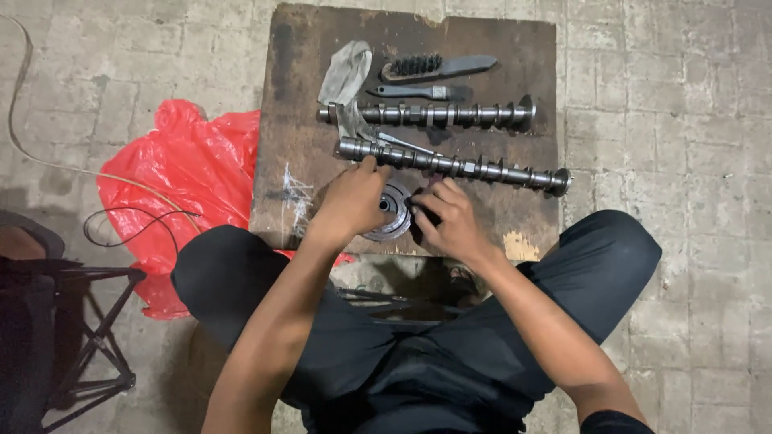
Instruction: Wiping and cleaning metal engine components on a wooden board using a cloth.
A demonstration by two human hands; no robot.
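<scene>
Both hands busy at 6 o'clock on the brown board [299, 120]: left hand [351, 201] pressed flat over a round metal wheel [396, 210], right hand [447, 221] with grip pinching a small dark part against its hub. Two long shafts [454, 165] lying loose at 12 o'clock beside a brush [434, 67], so seemingly mid-job, wheel not yet joined to either.

Round metal gear [396, 219] was mostly hidden under left hand [354, 201] and right hand [450, 221]; small dark item in right fingers too covered to tell; stool [72, 321] cut off at left edge
</scene>
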